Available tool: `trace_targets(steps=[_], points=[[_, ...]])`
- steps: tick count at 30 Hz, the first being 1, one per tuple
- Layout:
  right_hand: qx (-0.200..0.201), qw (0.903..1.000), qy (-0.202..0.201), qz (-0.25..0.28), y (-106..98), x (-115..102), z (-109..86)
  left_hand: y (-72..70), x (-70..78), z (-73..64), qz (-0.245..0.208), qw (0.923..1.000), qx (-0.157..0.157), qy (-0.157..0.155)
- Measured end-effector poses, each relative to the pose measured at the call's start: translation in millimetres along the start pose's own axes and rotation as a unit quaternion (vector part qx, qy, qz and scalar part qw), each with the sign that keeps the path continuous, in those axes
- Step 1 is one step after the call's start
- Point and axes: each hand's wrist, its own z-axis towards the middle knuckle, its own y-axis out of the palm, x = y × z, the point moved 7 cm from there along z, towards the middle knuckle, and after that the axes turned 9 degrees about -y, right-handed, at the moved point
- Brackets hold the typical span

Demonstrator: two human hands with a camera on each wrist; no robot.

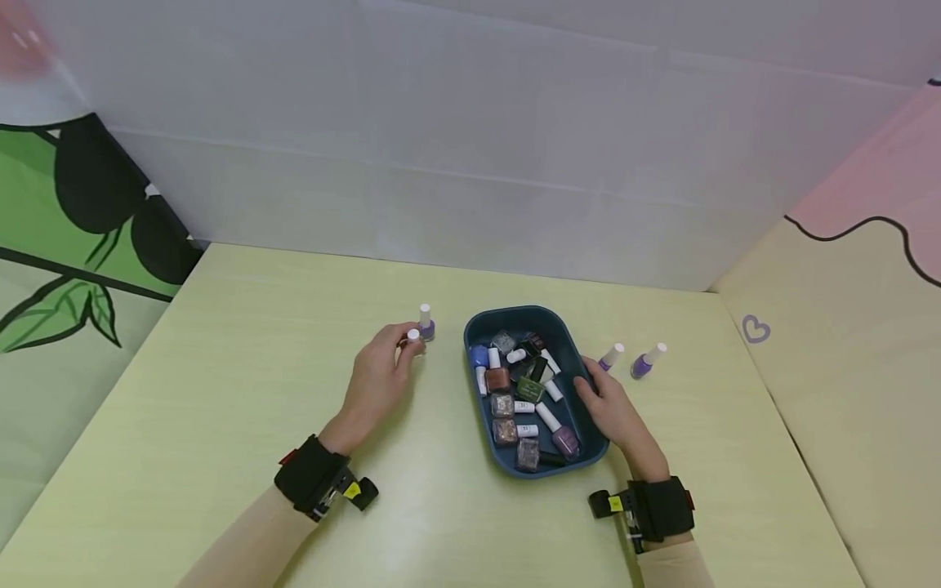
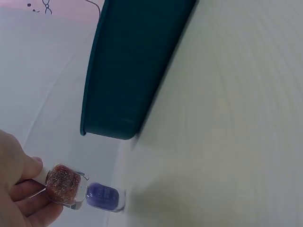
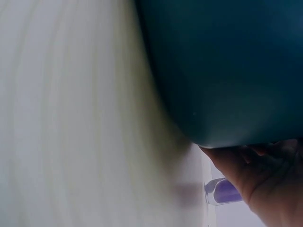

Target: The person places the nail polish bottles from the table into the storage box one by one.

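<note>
My left hand (image 1: 377, 369) pinches a nail polish bottle by its white cap. In the left wrist view this glitter nail polish bottle (image 2: 63, 185) shows reddish-brown flecks in clear glass. Close beside it stands an upright purple nail polish bottle (image 1: 426, 328), which it overlaps in the left wrist view. To the right, a dark teal plastic bin (image 1: 586, 429) holds several nail polish bottles lying in a jumble. My right hand (image 1: 612, 408) grips the bin's right side, thumb over the rim and fingers against the outer wall.
Right of the bin stand two more purple bottles, the nearer purple bottle (image 1: 608, 358) partly behind my right hand and the other purple bottle (image 1: 647, 362) farther right. A pale yellow table (image 1: 243, 392) lies under everything. A whitish sheet (image 1: 441, 163) hangs along its back edge.
</note>
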Motion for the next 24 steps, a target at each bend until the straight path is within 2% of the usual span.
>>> trace_targets(steps=[3,6,9,12,20,24], points=[[0.001,1.0000,0.000,-0.001,0,0,-0.3,-3.8,18.2,1.5,-0.003,0.9994,0.003,0.033],[0.001,1.0000,0.001,0.002,0,-1,-0.5,-5.8,33.8,2.3,-0.007,0.9988,0.002,0.049],[-0.001,1.0000,0.002,0.005,0,-1,-0.5,-4.2,47.5,1.7,-0.007,0.9978,-0.005,0.065],[0.001,1.0000,0.003,0.006,0,-1,0.0,0.8,59.6,-0.7,-0.002,0.9953,-0.020,0.095],[0.002,1.0000,0.001,0.003,1,0,1.4,18.1,89.0,-11.8,0.022,0.9786,-0.068,0.193],[0.002,1.0000,0.003,0.002,1,1,0.8,26.9,104.1,-14.7,0.011,0.9706,-0.095,0.221]])
